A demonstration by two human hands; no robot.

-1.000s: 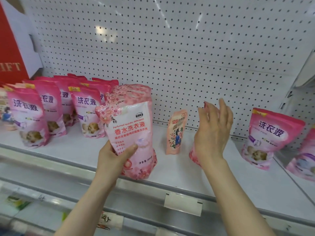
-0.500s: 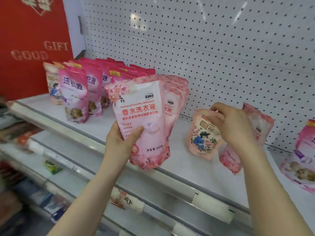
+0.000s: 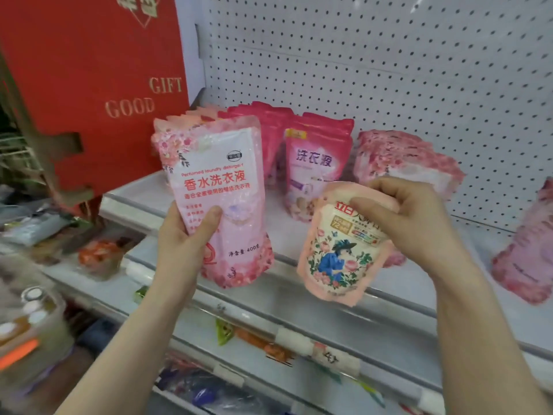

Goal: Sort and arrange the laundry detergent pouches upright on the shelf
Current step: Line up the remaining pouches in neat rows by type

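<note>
White pegboard backs a pale shop shelf, with a red gift box standing at its left end. Both of the pouches being sorted are off the shelf, held in the air just in front of its front lip. The left hand grips the tall pink pouch low on its left side, thumb pressed on the printed face and the fingers wrapped behind, out of sight. Its long axis runs nearly vertical, top leaning slightly left, base down, label toward the camera. The right hand pinches the small peach pouch by its top edge with curled fingers. That pouch hangs base down with its face forward and its bottom swung a little to the left. Behind them stand rows of magenta pouches and a leaning stack of pale floral pouches, which looks like the tall pouch's own kind. To do this step well, I would set each pouch base first beside its match, label outward, and press the bottom gusset flat before letting go. I would set down one pouch at a time, since a soft pouch held only by its top will probably slump. Where the peach kind belongs is not clear from this view.
</note>
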